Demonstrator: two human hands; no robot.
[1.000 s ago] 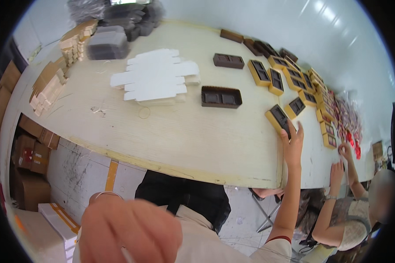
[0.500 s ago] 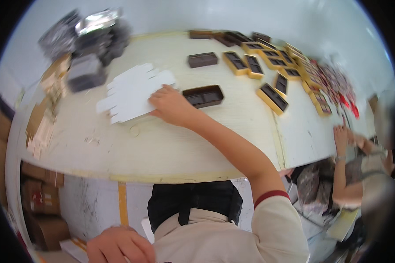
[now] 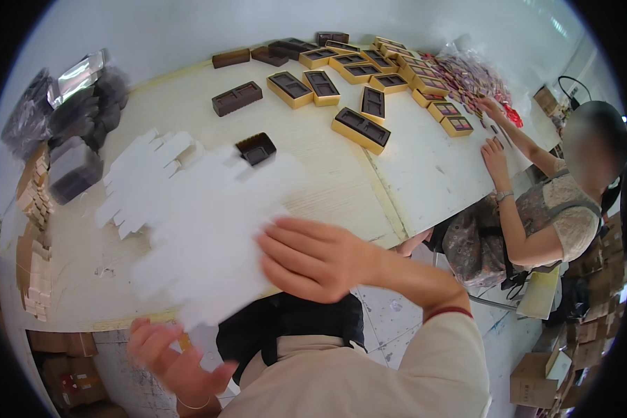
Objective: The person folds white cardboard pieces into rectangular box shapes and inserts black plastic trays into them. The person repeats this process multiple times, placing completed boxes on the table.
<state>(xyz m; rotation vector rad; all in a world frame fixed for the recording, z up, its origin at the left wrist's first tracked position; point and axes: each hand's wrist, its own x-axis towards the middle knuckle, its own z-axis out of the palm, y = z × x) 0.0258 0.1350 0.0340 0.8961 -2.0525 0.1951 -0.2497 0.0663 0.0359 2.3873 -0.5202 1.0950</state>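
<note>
My right hand grips the edge of a flat white box blank with notched sides, held up over the near part of the table and blurred by motion. My left hand is below the blank's lower end, fingers spread and thumb out; whether it touches the card I cannot tell. More white blanks lie flat on the table behind the held one. A dark brown two-cell tray is partly covered by the held blank. Farther back sits another dark brown tray.
Gold boxes with dark inserts spread across the table's back and right. Grey wrapped stacks and folded card pieces line the left side. A co-worker reaches toward small wrapped pieces at the right.
My right hand has lifted one white blank off the pile and drawn it toward me. The left hand has risen and opened toward the blank. The view has turned right.
</note>
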